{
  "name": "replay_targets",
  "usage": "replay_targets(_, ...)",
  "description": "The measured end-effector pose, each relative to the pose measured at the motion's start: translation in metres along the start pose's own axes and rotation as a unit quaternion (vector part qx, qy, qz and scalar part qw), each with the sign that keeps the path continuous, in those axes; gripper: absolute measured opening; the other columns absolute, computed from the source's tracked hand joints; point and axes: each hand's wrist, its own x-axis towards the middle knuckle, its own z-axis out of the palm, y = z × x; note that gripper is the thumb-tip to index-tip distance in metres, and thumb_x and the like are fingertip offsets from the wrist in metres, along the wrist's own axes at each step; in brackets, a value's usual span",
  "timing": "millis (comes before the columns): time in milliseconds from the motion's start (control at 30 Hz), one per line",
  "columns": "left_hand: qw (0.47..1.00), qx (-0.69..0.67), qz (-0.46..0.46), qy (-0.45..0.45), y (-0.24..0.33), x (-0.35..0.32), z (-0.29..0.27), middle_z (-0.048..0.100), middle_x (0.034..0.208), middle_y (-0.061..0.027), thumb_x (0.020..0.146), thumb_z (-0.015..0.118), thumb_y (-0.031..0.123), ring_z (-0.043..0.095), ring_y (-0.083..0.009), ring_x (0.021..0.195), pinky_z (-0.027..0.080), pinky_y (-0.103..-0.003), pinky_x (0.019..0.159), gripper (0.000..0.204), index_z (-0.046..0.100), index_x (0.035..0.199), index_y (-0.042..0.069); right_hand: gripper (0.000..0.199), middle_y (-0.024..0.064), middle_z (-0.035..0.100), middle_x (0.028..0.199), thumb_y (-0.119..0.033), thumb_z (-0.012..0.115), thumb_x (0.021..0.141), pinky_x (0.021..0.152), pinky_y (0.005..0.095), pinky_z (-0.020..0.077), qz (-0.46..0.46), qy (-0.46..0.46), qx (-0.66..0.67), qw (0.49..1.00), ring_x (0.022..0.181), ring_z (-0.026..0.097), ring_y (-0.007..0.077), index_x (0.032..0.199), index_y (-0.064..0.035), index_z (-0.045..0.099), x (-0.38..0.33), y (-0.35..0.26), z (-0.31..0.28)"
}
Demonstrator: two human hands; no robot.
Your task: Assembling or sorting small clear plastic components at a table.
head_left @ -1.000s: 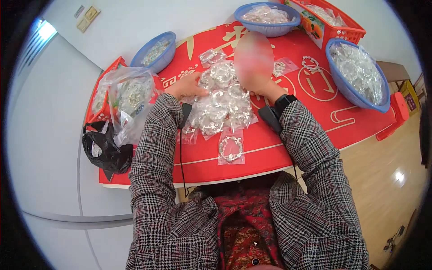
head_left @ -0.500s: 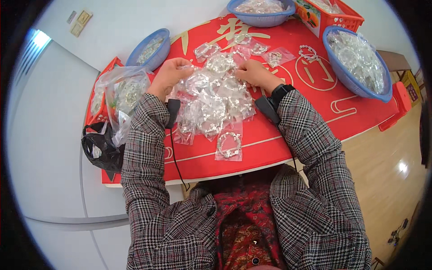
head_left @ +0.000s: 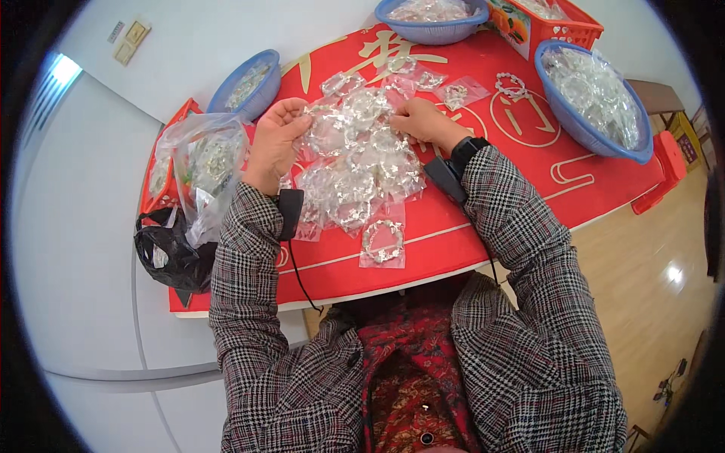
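A heap of bracelets in clear plastic bags [head_left: 355, 177] lies on the red tablecloth [head_left: 445, 241]. At its upper left edge my left hand [head_left: 280, 136] pinches the corner of a bagged bracelet [head_left: 321, 124], thumb and fingers closed together. Across the heap, my right hand [head_left: 424, 121] has its fingertips closed at the heap's right edge; what lies between them is hidden. Nearest me, one bagged bracelet [head_left: 383, 243] lies flat, apart from the others. Beyond my right hand are another bagged bracelet [head_left: 458, 96] and a loose beaded bracelet [head_left: 511, 85].
Blue baskets of bagged goods stand at the left [head_left: 245, 84], far side [head_left: 430, 32] and right [head_left: 634, 140]. A red basket [head_left: 578, 34] is far right. At the left are a red crate [head_left: 157, 198], a clear bag [head_left: 211, 162] and a black bag [head_left: 177, 253].
My left hand has turned, its fingers now raised at the bag's corner. My right hand has shifted slightly left. The whole view has moved a little.
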Motion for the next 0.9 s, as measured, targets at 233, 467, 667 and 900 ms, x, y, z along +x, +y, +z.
replay_targets(233,0.999,-0.021,0.016,-0.020,-0.009,0.000,0.025,0.055,0.083,-0.0011,0.075,0.058,-0.008,0.052,-0.0070,0.074,0.045,-0.019,0.071,0.027,0.053,0.100,-0.001,0.026,0.0057,0.052,0.050,-0.022,0.053,0.079,0.034,0.0261,0.0386,-0.001,-0.001,-0.013,1.000,0.038,0.048,0.0125,0.070,0.0010,0.059,-0.002,-0.003,-0.002)
replay_targets(467,1.000,-0.009,0.012,-0.016,-0.012,0.005,0.039,0.054,0.087,-0.0017,0.074,0.059,-0.008,0.051,-0.0067,0.077,0.045,-0.019,0.072,0.031,0.053,0.103,-0.001,0.026,0.0061,0.053,0.050,-0.023,0.053,0.079,0.035,0.0266,0.0392,-0.004,0.006,-0.019,1.000,0.038,0.049,0.0131,0.070,0.0011,0.060,0.000,0.000,0.000)
replay_targets(667,0.994,0.106,-0.024,-0.001,-0.024,0.003,0.034,0.054,0.096,-0.0049,0.072,0.060,-0.007,0.051,-0.0078,0.082,0.044,-0.019,0.071,0.036,0.052,0.106,-0.001,0.027,0.0071,0.053,0.050,-0.024,0.054,0.079,0.036,0.0281,0.0406,-0.002,0.010,-0.020,1.000,0.038,0.050,0.0148,0.071,0.0014,0.060,0.001,0.002,0.000)
replay_targets(900,0.951,0.308,0.036,0.014,-0.042,-0.003,0.016,0.051,0.109,-0.0096,0.070,0.064,0.001,0.054,-0.0141,0.084,0.046,-0.024,0.067,0.050,0.044,0.115,-0.002,0.034,0.0128,0.059,0.060,-0.033,0.059,0.076,0.051,0.0330,0.0471,0.016,0.010,-0.054,0.998,0.054,0.060,0.0207,0.079,0.0012,0.061,0.001,-0.004,-0.002)
